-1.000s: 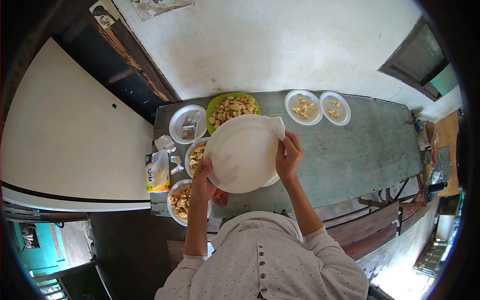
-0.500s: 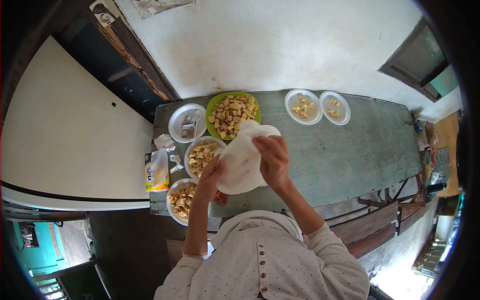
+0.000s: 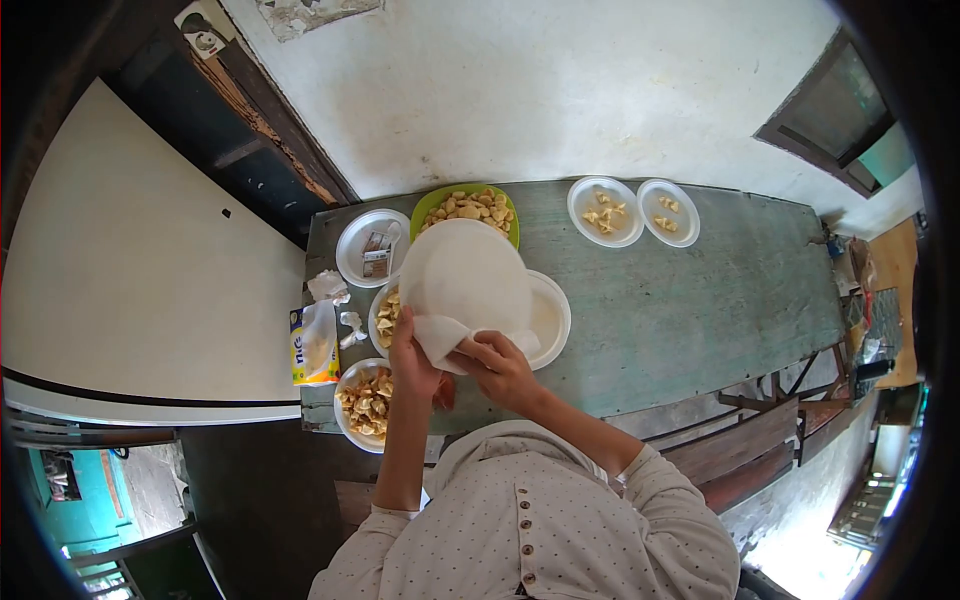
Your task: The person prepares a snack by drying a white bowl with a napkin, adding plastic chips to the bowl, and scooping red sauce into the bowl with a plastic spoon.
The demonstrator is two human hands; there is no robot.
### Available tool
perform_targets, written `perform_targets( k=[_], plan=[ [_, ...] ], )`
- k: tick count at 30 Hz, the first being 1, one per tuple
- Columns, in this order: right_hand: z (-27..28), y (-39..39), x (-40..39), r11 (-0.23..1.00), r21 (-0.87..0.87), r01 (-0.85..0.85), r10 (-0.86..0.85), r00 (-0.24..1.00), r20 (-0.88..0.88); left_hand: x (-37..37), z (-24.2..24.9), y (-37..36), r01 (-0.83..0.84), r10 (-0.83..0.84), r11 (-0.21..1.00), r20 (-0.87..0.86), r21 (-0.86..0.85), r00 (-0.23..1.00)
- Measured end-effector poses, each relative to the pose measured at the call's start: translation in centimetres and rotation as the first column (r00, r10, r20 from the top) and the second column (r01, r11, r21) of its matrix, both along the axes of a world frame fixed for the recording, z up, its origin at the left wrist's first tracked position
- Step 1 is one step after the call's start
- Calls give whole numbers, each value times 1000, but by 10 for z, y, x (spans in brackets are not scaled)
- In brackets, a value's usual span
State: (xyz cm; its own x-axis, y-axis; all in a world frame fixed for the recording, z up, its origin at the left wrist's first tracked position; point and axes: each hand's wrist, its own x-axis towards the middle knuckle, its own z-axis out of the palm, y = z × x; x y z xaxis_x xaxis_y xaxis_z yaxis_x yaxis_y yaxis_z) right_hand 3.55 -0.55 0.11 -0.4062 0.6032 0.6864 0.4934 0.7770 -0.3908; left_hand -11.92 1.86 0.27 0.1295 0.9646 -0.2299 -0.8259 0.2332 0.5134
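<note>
A white oval plate (image 3: pixel 470 265) is held up in front of me, tilted so one broad face shows. My left hand (image 3: pixel 412 358) grips its lower left edge. My right hand (image 3: pixel 500 372) pinches a white tissue (image 3: pixel 438 338) against the plate's lower rim, and some of its fingers are hidden by the tissue. Below and to the right, a second white plate (image 3: pixel 556 325) lies on the table, partly covered by the raised one. Behind the raised plate are a green plate (image 3: pixel 414 222) piled with cut pale yellow pieces (image 3: pixel 485 207) and a white plate (image 3: pixel 374 318) of similar pieces.
Another plate of pieces (image 3: pixel 366 400) stands at the table's (image 3: pixel 690 300) near left corner. A white plate (image 3: pixel 350 243) with a spoon and small packet is at the back left. Crumpled tissues (image 3: pixel 328 287) and a yellow tissue pack (image 3: pixel 318 350) lie left. Two plates (image 3: pixel 606 237) hold few pieces.
The raised plate has turned to show a broad face and moved up slightly. My right hand has come down and left with the tissue to the plate's lower rim.
</note>
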Motion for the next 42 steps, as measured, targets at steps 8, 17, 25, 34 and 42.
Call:
perform_targets(
  k=[8,17,25,34,42],
  plan=[
    [-24,11,44,985,-94,145,-155,983,-103,-14,11,0,-109,110,994,106,-14,988],
    [-3,-12,18,992,-64,109,-118,981,-153,-3,3,1,-161,165,986,114,-46,980],
    [-2,-5,28,996,-33,86,-92,966,-241,-9,1,-12,-167,155,984,156,68,976],
    [19,24,48,837,-363,410,-538,738,-408,-10,0,-16,-95,89,991,64,98,994],
    [39,44,55,836,-402,373,-532,729,-431,4,13,-19,-8,16,990,-59,138,998]
  ],
)
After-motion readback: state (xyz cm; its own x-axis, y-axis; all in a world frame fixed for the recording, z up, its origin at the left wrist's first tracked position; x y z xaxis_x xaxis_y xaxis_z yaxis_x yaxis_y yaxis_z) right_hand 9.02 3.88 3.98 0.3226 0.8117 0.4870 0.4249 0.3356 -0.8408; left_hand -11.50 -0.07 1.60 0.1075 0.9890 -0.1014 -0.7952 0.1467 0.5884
